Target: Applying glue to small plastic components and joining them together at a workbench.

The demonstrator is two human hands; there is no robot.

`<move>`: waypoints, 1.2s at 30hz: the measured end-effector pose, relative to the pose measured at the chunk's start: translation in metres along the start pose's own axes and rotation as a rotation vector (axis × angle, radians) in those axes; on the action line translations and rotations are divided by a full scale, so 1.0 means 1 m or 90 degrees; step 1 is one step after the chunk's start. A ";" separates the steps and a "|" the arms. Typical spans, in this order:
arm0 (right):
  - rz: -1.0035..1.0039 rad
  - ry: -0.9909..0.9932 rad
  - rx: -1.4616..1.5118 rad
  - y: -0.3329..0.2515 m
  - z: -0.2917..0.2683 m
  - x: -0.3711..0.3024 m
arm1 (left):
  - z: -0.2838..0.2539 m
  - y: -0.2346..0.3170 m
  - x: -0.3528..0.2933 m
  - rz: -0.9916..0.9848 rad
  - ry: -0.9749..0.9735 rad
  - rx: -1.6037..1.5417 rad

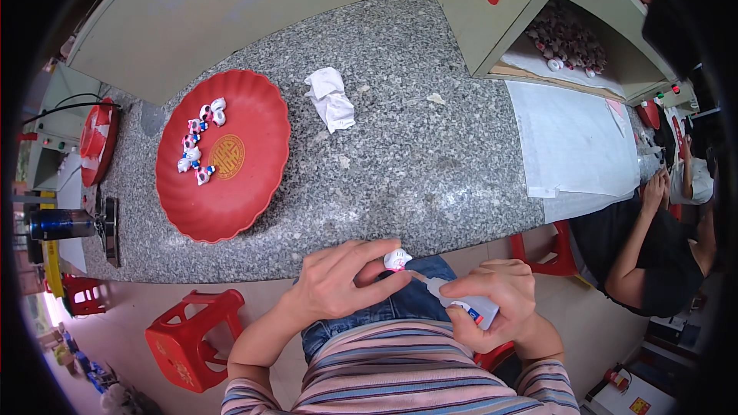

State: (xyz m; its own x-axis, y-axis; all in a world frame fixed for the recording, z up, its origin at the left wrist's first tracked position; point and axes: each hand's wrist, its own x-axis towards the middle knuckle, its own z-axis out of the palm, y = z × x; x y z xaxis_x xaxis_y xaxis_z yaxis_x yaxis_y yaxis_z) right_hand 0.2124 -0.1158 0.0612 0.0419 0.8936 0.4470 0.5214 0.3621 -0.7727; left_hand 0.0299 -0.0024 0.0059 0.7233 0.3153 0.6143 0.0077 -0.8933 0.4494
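Between the thumb and fingers of my left hand [338, 280] is a small white cat-like figurine [397, 260] with pink on it, held over my lap at the counter's front edge. My right hand [496, 296] grips a small white squeeze bottle [473, 303] with a blue and red label. The bottle's narrow tip points left and up toward the figurine, close to it; whether they touch I cannot tell. On the left of the counter, a red scalloped plate [265, 161] carries several similar small figurines [191, 141] in white, pink and blue.
A crumpled white tissue [330, 100] lies on the speckled granite counter [415, 154]. White paper [573, 142] covers its right part, below a cabinet [492, 8] whose compartment holds many small pieces [569, 42]. Red stools [196, 338] stand below; another person's arm [634, 250] is at right.
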 end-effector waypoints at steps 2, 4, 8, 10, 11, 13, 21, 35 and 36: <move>0.000 -0.001 0.003 0.000 0.000 0.000 | 0.000 0.000 0.000 0.000 -0.001 0.002; 0.000 -0.008 0.003 0.000 0.000 0.001 | 0.000 -0.001 0.000 0.002 -0.002 0.002; -0.002 -0.008 0.009 0.000 0.000 0.002 | 0.000 0.000 0.000 0.007 -0.006 0.008; 0.003 -0.019 0.010 0.000 0.000 0.003 | 0.000 0.000 0.001 0.010 -0.007 0.010; 0.002 -0.018 0.009 0.000 0.000 0.003 | 0.000 0.000 0.001 0.009 -0.008 0.011; 0.001 -0.019 0.009 0.000 0.000 0.004 | 0.000 0.000 0.002 0.010 -0.007 0.012; 0.007 -0.035 0.003 0.000 0.001 0.003 | 0.000 -0.002 0.002 0.026 -0.003 0.024; 0.013 -0.038 -0.009 -0.002 -0.003 0.006 | 0.000 -0.002 0.003 0.018 -0.010 0.026; 0.014 -0.041 -0.014 -0.001 -0.004 0.006 | 0.000 -0.002 0.003 0.022 -0.010 0.029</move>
State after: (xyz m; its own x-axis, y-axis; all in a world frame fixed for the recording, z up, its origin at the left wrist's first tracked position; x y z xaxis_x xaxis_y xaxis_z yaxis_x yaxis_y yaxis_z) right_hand 0.2151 -0.1117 0.0669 -0.0010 0.9168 0.3993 0.5391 0.3368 -0.7720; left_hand 0.0324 0.0005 0.0068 0.7341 0.2800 0.6186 0.0143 -0.9171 0.3983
